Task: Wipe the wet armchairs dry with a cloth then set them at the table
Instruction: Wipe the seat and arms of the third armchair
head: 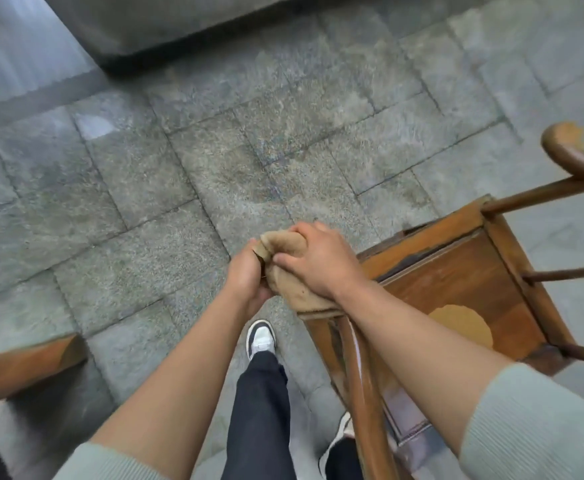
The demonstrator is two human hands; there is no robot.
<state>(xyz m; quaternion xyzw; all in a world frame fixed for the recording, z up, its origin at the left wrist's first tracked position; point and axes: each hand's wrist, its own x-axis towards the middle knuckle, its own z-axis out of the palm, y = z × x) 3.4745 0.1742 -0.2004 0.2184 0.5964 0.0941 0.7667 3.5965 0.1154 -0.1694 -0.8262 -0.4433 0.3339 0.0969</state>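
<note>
A brown wooden armchair (pixel 457 271) stands at the right, its seat seen from above with a pale patch on it. A tan cloth (pixel 283 268) is bunched over the end of the chair's near rail. My left hand (pixel 245 278) grips the cloth from the left side. My right hand (pixel 321 261) grips the top of the cloth from the right, fingers curled over it. The chair's curved armrest (pixel 571 154) rises at the far right edge.
Grey stone paving (pixel 179 168) covers the ground. A raised stone step or ledge (pixel 186 26) crosses the top. Another piece of brown wooden furniture (pixel 24 368) juts in at the lower left. My dark trouser leg and white shoe (pixel 261 341) are below the hands.
</note>
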